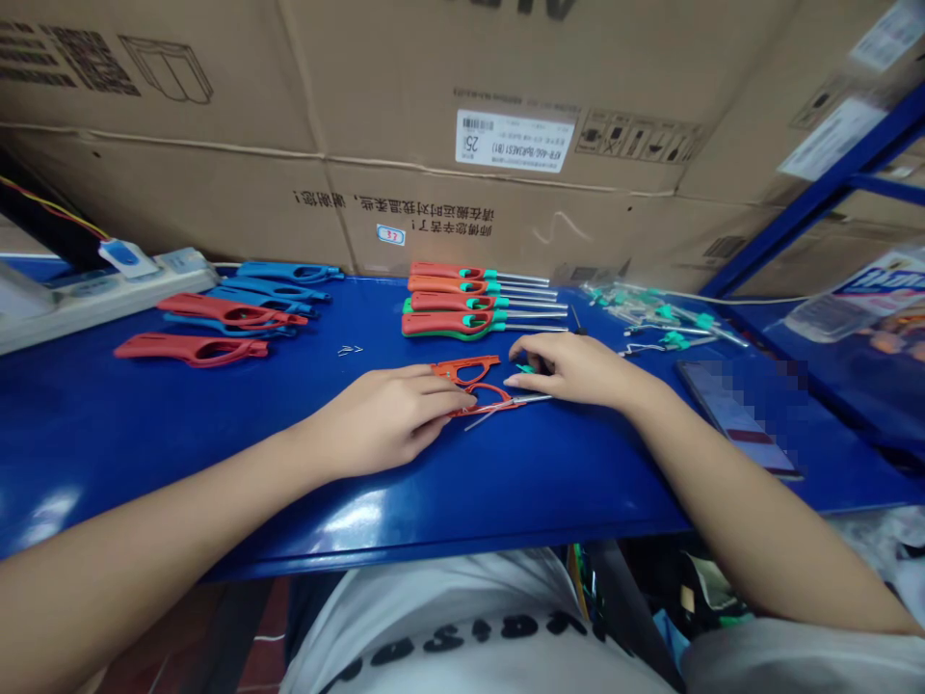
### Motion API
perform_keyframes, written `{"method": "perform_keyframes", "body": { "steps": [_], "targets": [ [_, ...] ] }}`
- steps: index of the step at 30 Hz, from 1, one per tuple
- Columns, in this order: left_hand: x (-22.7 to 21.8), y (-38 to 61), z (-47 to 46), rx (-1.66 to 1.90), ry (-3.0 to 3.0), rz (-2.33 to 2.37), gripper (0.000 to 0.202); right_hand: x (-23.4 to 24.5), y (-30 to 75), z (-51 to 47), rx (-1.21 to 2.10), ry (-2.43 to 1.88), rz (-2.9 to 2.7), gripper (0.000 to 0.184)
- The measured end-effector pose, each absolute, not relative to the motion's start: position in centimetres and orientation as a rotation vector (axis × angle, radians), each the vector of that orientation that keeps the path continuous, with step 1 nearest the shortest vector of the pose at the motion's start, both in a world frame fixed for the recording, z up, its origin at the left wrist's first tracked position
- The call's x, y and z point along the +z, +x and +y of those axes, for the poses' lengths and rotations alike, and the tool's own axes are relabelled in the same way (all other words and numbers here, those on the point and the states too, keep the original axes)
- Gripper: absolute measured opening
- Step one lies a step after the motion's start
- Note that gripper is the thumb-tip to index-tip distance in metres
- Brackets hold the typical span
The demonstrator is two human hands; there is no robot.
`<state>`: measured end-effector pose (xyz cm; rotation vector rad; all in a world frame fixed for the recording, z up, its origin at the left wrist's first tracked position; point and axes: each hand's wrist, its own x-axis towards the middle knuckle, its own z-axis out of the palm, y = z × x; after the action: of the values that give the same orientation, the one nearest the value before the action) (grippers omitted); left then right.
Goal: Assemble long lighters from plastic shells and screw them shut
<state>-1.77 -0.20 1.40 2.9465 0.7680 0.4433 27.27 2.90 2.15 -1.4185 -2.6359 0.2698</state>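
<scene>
My left hand (405,414) presses its fingers down on an orange lighter housing half (491,393) on the blue table. A second orange half (466,368) lies just behind it. From the front half a silver tube (533,398) points right, and a thin loose wire or rod (488,415) slants beside it. My right hand (578,371) is closed, with a small green trigger (524,367) between thumb and forefinger. A thin dark rod (576,318) sticks up behind its knuckles; whether the hand holds it is hidden.
Red-orange lighters with silver tubes (452,323) lie in a row behind my hands. Red (192,349) and blue (289,272) shells lie left, near a power strip (108,289) and small metal pins (350,351). Green-and-metal parts (665,313) and a phone (741,419) are right. Cardboard boxes (405,106) stand behind.
</scene>
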Motion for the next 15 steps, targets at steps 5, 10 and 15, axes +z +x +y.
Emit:
{"method": "perform_keyframes", "body": {
  "steps": [5, 10, 15],
  "targets": [
    [1.5, -1.7, -0.2, 0.43, 2.923, 0.765, 0.034, 2.5, 27.9, 2.9, 0.177, -1.412, -2.599, 0.044],
    [1.5, -1.7, -0.2, 0.419, 2.894, 0.756, 0.034, 3.0, 28.4, 3.0, 0.137, -1.536, -2.596, 0.032],
    [1.4, -1.4, -0.4, 0.459, 2.761, 0.823, 0.034, 2.7, 28.2, 3.2, 0.321, -1.33, -2.611, 0.018]
  ]
}}
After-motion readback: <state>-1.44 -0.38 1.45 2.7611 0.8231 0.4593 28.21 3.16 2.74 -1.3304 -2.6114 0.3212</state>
